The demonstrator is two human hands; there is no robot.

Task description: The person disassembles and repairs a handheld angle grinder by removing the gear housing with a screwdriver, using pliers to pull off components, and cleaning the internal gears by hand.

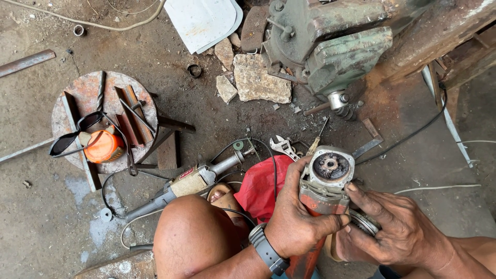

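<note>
My left hand point(298, 217) grips the orange body of an angle grinder point(325, 178), whose grey gear head points up with its spindle exposed. A dark watch sits on that wrist. My right hand point(392, 222) steadies the grinder's right side and holds a round metal ring part point(365, 223) against the palm. My bare knee point(194, 235) is at the lower middle.
A red cloth point(261, 186) lies under the grinder. A second power tool point(188, 183), an adjustable wrench point(283, 146) and a screwdriver point(316, 139) lie on the dirty floor. A round stool point(85, 93) at left carries sunglasses, drill bits and an orange container. A green vise point(336, 46) stands at top.
</note>
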